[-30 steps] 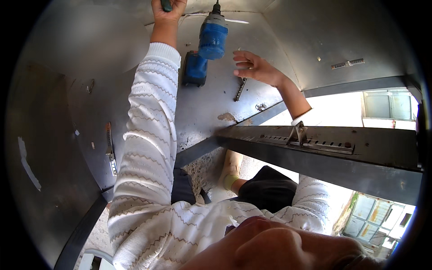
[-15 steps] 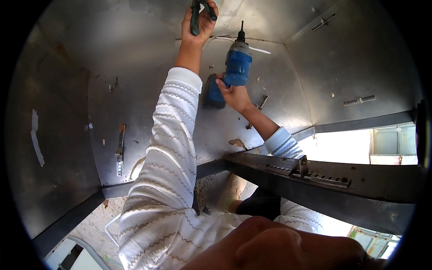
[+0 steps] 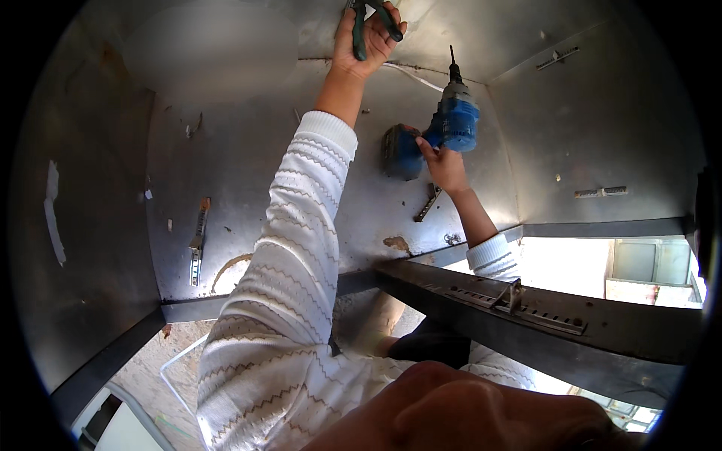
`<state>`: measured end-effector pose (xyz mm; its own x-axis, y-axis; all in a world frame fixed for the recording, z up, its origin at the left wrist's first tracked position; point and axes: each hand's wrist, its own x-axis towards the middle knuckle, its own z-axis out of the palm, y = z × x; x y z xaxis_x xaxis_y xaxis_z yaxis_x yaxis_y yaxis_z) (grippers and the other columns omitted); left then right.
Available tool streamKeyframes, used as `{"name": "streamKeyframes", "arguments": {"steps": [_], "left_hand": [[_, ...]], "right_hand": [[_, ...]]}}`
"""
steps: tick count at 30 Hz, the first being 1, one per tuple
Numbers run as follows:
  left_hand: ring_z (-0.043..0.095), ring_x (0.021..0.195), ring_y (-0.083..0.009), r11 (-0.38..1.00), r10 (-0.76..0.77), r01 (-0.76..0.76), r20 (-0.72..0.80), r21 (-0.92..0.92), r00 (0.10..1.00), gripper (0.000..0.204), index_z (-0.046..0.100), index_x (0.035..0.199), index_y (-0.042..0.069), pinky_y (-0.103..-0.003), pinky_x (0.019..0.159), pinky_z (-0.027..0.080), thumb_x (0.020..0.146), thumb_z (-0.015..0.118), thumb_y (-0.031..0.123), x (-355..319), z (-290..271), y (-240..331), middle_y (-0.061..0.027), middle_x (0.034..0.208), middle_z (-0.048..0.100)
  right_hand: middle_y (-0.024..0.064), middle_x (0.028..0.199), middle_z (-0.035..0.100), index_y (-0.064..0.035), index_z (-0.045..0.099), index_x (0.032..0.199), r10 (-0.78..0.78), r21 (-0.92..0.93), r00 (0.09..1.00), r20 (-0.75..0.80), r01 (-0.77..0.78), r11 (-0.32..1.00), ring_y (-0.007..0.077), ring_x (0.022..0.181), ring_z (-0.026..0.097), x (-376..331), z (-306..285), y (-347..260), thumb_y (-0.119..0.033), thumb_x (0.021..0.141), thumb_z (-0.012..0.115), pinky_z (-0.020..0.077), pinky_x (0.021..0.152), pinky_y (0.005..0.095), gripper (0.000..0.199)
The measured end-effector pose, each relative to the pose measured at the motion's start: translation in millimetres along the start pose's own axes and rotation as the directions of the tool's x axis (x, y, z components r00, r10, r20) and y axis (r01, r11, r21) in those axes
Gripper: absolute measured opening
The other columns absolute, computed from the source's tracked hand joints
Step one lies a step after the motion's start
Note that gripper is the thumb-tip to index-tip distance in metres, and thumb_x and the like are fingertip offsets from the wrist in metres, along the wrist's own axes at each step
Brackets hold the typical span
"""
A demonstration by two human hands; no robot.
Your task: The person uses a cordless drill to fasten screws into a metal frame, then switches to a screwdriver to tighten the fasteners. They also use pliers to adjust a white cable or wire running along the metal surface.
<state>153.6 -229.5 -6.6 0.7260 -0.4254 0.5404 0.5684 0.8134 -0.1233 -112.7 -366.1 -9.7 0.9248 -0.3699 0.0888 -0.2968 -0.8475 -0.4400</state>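
My left hand (image 3: pixel 366 51) reaches up to the top middle of the view, its fingers curled round the dark green handles of a pair of pliers (image 3: pixel 360 36). The handles stand spread apart, and the jaws run out of the picture at the top. To the right and lower down, my right hand (image 3: pixel 450 171) grips a blue cordless drill (image 3: pixel 457 126) by its handle. A thin dark bit in the chuck points upward. The drill's battery (image 3: pixel 403 154) is at its left end. Several of the right fingers are hidden behind the tool.
Grey metal panels (image 3: pixel 248 135) enclose the space. Slotted metal strips are fixed on the left (image 3: pixel 198 244), on the right wall (image 3: pixel 600 192) and on a dark beam (image 3: pixel 639 323) crossing the lower right. A small metal bracket (image 3: pixel 429 204) and a white strip (image 3: pixel 414 74) lie near my hands.
My left hand, with the pliers, has moved to the right and slightly down. The drill in my right hand has shifted right and tilted a little. The view itself has shifted slightly.
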Motion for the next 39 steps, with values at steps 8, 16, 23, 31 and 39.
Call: {"name": "streamKeyframes", "arguments": {"steps": [8, 16, 23, 31, 39], "left_hand": [[0.069, 0.111, -0.0259, 0.991, 0.041, -0.036, -0.038, 0.13, 0.998, 0.048, 0.064, 0.127, 0.009, -0.048, 0.1, 0.056, 0.099, 0.062, 0.048, -7, 6, 11, -0.0111, 0.117, 0.072], [0.071, 0.102, -0.0296, 0.998, -0.065, 0.063, -0.091, -0.031, 0.994, 0.064, 0.057, 0.129, 0.0, -0.051, 0.095, 0.057, 0.1, 0.053, 0.057, 8, 3, -6, -0.0148, 0.119, 0.069], [0.072, 0.099, -0.0286, 0.999, -0.012, 0.015, -0.087, 0.04, 0.996, 0.056, 0.062, 0.127, 0.008, -0.044, 0.077, 0.06, 0.102, 0.052, 0.057, -1, 14, -12, -0.0127, 0.112, 0.073], [0.07, 0.097, -0.0313, 0.951, 0.088, 0.037, -0.381, 0.308, 0.92, 0.059, 0.059, 0.132, 0.003, -0.045, 0.075, 0.061, 0.106, 0.046, 0.054, 5, 3, -16, -0.0143, 0.109, 0.07], [0.071, 0.097, -0.0237, 0.469, 0.499, 0.333, -0.556, 0.818, 0.664, 0.097, 0.041, 0.138, -0.011, -0.038, 0.069, 0.061, 0.093, 0.052, 0.075, 12, 27, -26, -0.018, 0.113, 0.066]], "right_hand": [[0.0132, 0.097, 0.073, -0.0007, 0.067, 0.118, -0.14, 0.283, 0.839, 0.526, -0.018, 0.959, 0.0164, 0.089, 0.072, -5, -126, -94, -0.034, 0.107, 0.057, 0.0568, 0.074, 0.029, 0.036], [0.0165, 0.133, 0.062, -0.0068, 0.042, 0.156, -0.385, 0.492, 0.923, -0.001, 0.336, 0.803, 0.0186, 0.11, 0.068, 80, -71, -132, -0.032, 0.108, 0.057, 0.0601, 0.09, 0.0334, 0.057], [0.0229, 0.121, 0.071, 0.0011, 0.057, 0.142, -0.538, 0.412, 0.823, -0.184, 0.561, 0.718, 0.0264, 0.097, 0.076, 96, -54, -120, -0.022, 0.101, 0.068, 0.0575, 0.085, 0.0337, 0.048], [0.0126, 0.094, 0.076, -0.0058, 0.068, 0.132, -0.62, -0.01, 0.688, -0.377, 0.667, 0.745, 0.0186, 0.073, 0.069, 108, -49, -112, -0.013, 0.099, 0.068, 0.0551, 0.071, 0.031, 0.034], [0.0145, 0.102, 0.075, -0.0068, 0.068, 0.132, -0.597, 0.009, 0.71, -0.373, 0.646, 0.763, 0.0223, 0.078, 0.07, 105, -42, -114, -0.012, 0.097, 0.067, 0.0558, 0.074, 0.0336, 0.035]]}}
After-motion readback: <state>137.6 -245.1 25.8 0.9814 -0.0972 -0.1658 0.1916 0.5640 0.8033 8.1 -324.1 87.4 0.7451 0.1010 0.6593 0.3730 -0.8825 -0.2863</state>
